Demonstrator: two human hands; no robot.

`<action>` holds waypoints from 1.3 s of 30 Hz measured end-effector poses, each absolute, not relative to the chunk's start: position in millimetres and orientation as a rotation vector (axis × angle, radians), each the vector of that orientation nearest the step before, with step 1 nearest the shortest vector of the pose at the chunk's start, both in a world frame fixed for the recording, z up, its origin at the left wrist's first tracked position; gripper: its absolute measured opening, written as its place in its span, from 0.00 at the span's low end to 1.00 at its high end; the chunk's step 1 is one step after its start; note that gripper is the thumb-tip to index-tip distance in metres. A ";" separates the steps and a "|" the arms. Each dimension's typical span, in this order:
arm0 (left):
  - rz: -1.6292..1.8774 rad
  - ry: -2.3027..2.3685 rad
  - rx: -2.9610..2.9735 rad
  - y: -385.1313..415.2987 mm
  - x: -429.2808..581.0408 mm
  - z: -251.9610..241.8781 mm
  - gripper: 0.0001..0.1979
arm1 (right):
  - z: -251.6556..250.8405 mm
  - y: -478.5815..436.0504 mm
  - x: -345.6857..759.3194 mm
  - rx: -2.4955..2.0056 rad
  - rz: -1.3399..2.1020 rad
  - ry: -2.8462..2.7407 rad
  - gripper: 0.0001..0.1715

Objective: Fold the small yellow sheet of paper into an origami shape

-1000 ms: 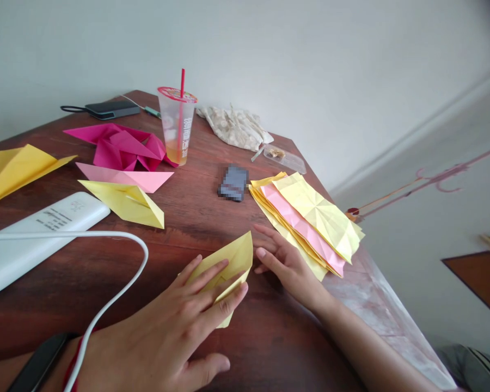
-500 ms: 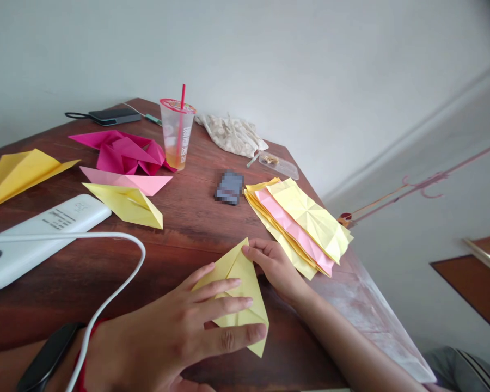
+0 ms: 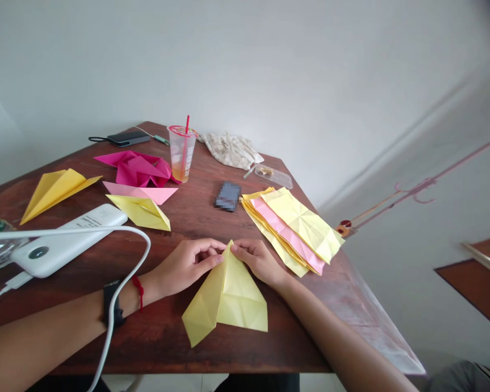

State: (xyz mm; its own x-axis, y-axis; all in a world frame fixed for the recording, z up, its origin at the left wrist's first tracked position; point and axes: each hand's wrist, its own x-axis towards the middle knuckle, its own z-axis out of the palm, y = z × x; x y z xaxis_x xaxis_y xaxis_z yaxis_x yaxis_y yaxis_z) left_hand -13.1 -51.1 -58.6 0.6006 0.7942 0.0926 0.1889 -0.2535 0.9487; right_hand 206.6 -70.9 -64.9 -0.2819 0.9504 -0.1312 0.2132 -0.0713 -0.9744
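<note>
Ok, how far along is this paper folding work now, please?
Done-looking: a yellow paper dart and a magenta folded piece. In hand: the left hand and right hand pinch the tip of a yellow folded sheet. Remaining: a stack of creased paper sheets lying flat.

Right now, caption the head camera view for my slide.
Left hand and right hand pinch folded yellow origami paper on a dark wooden table.
</note>
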 end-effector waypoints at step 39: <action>0.690 0.875 1.746 -39.7 17.6 -49.7 0.29 | -58.2 -63.9 216.7 -1.149 0.911 -1.594 0.17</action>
State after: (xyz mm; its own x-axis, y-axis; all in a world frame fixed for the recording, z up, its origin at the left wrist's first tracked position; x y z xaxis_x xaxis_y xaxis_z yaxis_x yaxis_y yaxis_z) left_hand 17.6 -39.7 -49.7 0.5718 0.8191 0.0455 0.2345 -0.2163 0.9477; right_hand 216.7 -63.9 -58.2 -0.1216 0.9575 0.2616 0.2611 0.2851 -0.9222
